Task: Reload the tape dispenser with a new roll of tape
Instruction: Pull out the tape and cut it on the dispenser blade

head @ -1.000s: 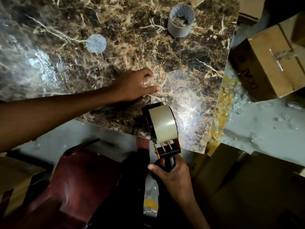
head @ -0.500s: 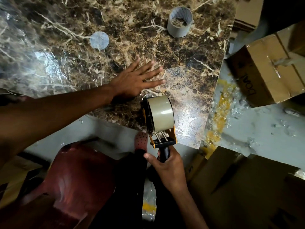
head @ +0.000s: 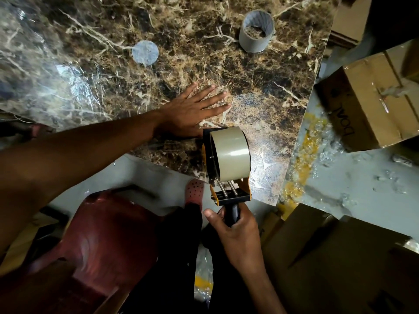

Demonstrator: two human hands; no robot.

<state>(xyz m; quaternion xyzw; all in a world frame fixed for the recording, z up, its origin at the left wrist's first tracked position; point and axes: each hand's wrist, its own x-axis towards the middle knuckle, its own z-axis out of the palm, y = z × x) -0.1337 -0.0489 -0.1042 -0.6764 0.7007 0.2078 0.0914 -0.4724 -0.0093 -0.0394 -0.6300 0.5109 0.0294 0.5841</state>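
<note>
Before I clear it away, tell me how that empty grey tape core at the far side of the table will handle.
The empty grey core looks hollow and thin-walled, so probably very light and easily crushed. It stands on end on the table, so a nudge should slide it; if tipped onto its side it would likely roll.

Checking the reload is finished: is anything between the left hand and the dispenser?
Nothing visible. The left hand lies flat on the table beside the tape dispenser, which the right hand grips by its handle.
</note>
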